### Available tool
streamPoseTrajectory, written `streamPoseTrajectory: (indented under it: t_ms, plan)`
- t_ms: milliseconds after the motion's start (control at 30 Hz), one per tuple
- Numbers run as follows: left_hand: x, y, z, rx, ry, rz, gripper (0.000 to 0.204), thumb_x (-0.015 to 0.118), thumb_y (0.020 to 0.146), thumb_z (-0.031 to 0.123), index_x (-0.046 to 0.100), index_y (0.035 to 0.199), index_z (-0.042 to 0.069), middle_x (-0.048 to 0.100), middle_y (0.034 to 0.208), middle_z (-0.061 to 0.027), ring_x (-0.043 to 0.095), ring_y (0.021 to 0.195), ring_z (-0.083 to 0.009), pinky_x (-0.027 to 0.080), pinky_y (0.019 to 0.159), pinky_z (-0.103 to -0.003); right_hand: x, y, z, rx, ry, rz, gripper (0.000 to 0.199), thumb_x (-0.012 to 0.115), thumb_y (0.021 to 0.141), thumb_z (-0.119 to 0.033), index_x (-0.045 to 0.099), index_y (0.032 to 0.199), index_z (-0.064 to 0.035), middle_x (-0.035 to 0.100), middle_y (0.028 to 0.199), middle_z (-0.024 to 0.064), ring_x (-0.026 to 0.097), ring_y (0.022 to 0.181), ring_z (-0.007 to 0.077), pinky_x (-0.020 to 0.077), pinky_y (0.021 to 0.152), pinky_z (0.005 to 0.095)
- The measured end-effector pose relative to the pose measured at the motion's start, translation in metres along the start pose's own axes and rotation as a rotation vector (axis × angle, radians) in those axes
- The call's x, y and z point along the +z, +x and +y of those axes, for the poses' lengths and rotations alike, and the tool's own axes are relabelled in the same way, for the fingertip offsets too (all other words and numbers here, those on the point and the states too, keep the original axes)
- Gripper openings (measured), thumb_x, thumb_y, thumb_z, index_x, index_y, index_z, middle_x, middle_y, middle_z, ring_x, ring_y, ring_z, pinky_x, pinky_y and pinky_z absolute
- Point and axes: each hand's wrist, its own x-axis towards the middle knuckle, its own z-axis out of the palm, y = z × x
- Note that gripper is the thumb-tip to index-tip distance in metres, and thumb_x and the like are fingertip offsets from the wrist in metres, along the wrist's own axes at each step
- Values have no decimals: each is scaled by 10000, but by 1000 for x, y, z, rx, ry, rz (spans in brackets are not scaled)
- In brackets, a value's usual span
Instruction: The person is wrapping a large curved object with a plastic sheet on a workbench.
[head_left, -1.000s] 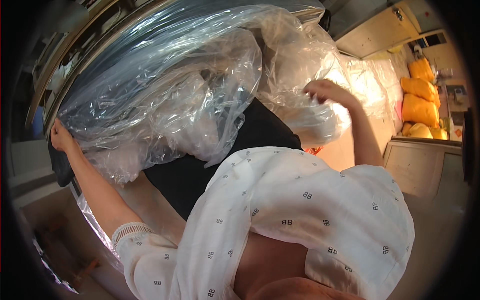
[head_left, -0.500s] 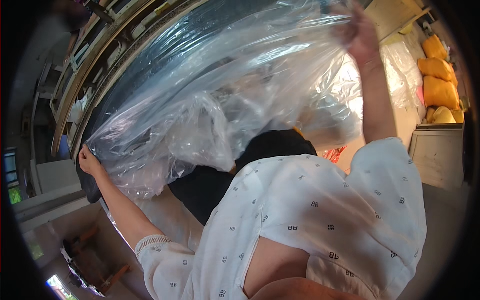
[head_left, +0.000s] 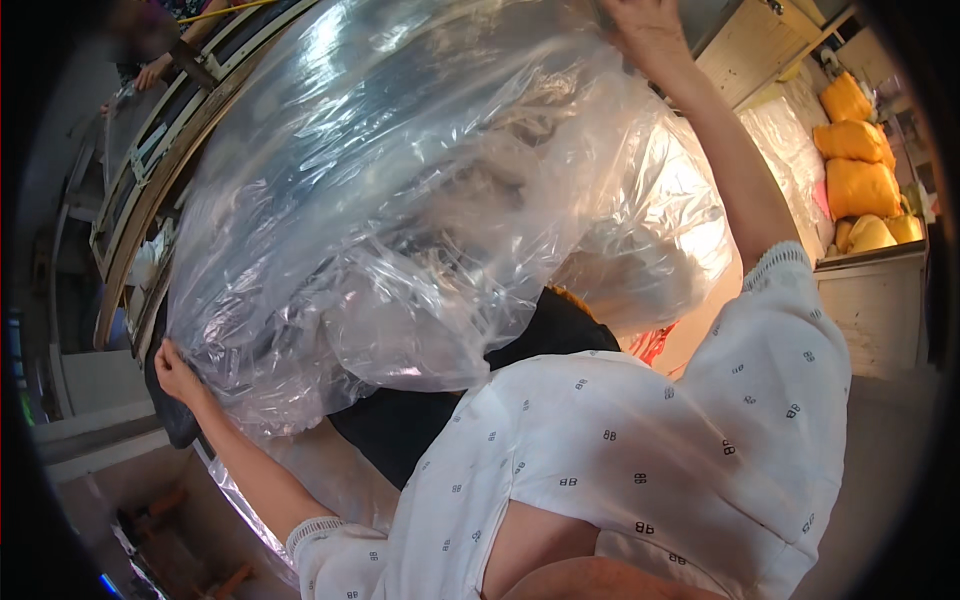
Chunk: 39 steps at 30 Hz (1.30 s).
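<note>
A large sheet of clear plastic film [head_left: 400, 170] billows in front of me, crumpled and shiny, and covers much of the dark surface beneath it. My left hand [head_left: 177, 373] pinches its edge at the left, close to a dark rounded edge. At the top of the view, my right hand [head_left: 645, 32] is raised with the arm stretched far out. Its fingers close on the far right part of the film and are partly cut off by the picture's edge. Loose folds of the film hang over my dark-clothed lap.
A wooden frame [head_left: 160, 180] curves along the left, with another person's hand [head_left: 155, 72] beyond it. Stacked yellow-orange bundles [head_left: 860, 187] rest on a pale cabinet [head_left: 870, 300] at the right. More clear plastic [head_left: 785, 150] lies near them. Something red [head_left: 652, 345] shows beside my lap.
My right hand has moved up and to the left. The film has puffed up and spread higher, while my left hand keeps its hold slightly lower. Another person's hand now shows at the upper left.
</note>
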Motion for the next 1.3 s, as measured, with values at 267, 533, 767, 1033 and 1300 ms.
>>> streamPoseTrajectory:
  t_ms: [267,533,767,1033,1300]
  plan:
    - [-43,9,-88,58,284,90,333,562,837,349,648,909,37,620,875,-120,568,801,-258,431,740,-347,76,-94,-22,285,420,-154,427,596,811,-306,508,1146,-56,536,1144,86,508,1033,182,423,844,331]
    - [-37,12,-87,87,357,163,335,564,833,370,647,883,49,608,852,-118,557,784,-266,420,716,-354,29,-105,-94,943,1681,-1025,530,540,810,-494,508,1080,-39,529,983,59,496,884,140,406,742,275]
    - [-34,12,-91,110,361,162,345,562,835,391,644,883,60,608,836,-113,560,760,-266,427,704,-351,47,-152,-84,843,1412,-1000,242,544,827,-291,530,822,-50,526,654,27,528,667,160,420,619,288]
    - [-41,7,-82,109,377,207,328,556,847,376,642,888,62,610,829,-108,560,733,-254,429,674,-344,48,-1,-87,240,1090,-341,284,473,874,-199,495,1121,-59,515,1127,115,524,998,293,433,825,365]
    - [-94,-6,-76,27,288,158,277,544,873,265,641,972,25,638,965,-100,590,875,-221,445,781,-302,128,20,-143,97,886,-414,541,358,914,-432,360,1311,-66,336,1377,106,288,1283,260,235,1034,459]
